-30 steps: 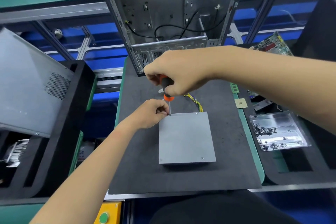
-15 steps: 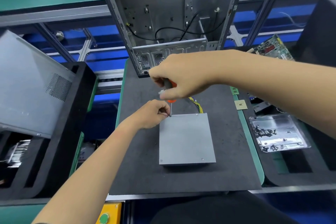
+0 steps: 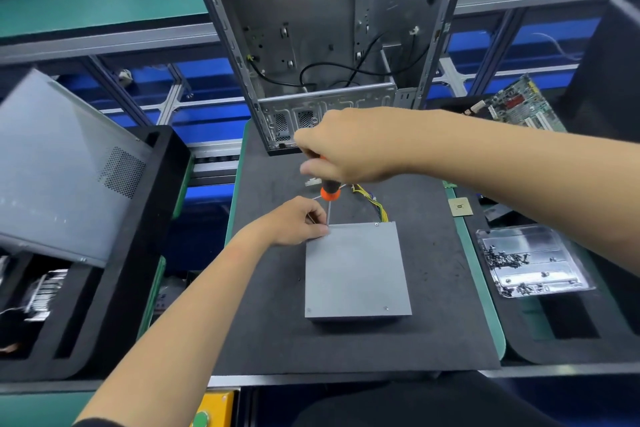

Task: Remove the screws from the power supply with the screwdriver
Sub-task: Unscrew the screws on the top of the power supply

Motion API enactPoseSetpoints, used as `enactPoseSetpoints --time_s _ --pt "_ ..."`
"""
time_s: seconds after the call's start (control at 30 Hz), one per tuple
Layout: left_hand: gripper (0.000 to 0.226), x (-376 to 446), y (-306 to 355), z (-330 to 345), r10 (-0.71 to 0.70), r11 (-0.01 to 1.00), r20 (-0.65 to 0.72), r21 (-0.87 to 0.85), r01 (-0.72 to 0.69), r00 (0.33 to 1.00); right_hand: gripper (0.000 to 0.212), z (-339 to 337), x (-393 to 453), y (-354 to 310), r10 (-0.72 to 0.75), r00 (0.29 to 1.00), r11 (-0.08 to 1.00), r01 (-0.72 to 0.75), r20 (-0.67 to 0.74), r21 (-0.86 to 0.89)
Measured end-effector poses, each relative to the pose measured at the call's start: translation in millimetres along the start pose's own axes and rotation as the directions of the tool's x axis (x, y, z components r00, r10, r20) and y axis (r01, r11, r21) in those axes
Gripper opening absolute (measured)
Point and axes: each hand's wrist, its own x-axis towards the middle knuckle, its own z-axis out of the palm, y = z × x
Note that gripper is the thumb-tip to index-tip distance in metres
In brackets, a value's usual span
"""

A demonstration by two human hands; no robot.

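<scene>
Right hand [image 3: 349, 146] has rolled on the screwdriver [image 3: 328, 191] handle, fingers wrapped tight; tip stays on PSU [image 3: 356, 270] far-left corner screw. Left hand [image 3: 298, 222] fingers pinch the shaft there. PSU flat mid-worktop [image 3: 270, 340]. Risk: tilt cams out, strips head.

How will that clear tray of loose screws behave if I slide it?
The clear tray looks thin and light, so it likely flexes and skates easily. Its loose screws would probably roll and scatter if jolted. It sits flat, so tipping seems unlikely.
</scene>
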Motion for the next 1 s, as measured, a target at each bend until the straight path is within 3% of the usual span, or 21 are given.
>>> enactPoseSetpoints --time_s 0.07,0.2,0.3,0.4,0.47,0.6,0.7,0.8,0.9,1.0 --pt "0.016 2 -1 1 -0.004 1.0 -0.016 0.003 0.004 1.0 0.015 -1 1 1 -0.052 0.999 0.997 0.052 0.007 0.054" --pt "0.015 2 -3 3 -0.008 1.0 -0.038 -0.02 0.008 0.999 0.028 -9 -4 3 -0.101 0.989 0.974 0.077 0.107 0.214" --pt "0.018 0 -2 4 -0.002 1.0 -0.04 -0.009 0.001 0.999 0.016 -2 -5 2 -0.068 0.997 0.991 0.063 0.04 0.117" --pt "0.02 -1 -1 4 0.006 1.0 -0.046 -0.01 -0.006 0.999 0.021 4 -3 1 -0.016 0.999 1.0 0.016 -0.028 0.015" --pt "0.02 -2 -1 4 0.018 1.0 -0.043 -0.005 -0.018 0.999 0.01 2 -3 0 -0.046 0.999 0.997 0.047 -0.019 0.063" --pt "0.016 -3 -3 6 0.026 1.0 -0.049 -0.009 -0.026 0.998 0.029 -5 -6 0 -0.131 0.988 0.973 0.113 0.083 0.201" --pt "0.018 -3 -5 8 0.032 0.999 -0.067 -0.001 -0.032 0.997 0.017 -2 -7 -1 -0.092 0.994 0.992 0.086 0.056 0.097" --pt "0.02 -4 -6 10 0.025 1.0 -0.085 -0.017 -0.026 0.996 0.019 4 -3 -1 -0.004 1.0 1.0 0.005 0.018 -0.024" --pt "0.018 -5 -9 12 0.022 1.0 -0.096 -0.018 -0.024 0.995 0.01 2 -2 -1 -0.04 0.999 0.998 0.038 0.023 0.056" --pt "0.015 -7 -12 15 0.033 0.997 -0.133 -0.064 -0.042 0.991 0.027 -5 -3 1 -0.07 0.994 0.986 0.056 0.083 0.16"
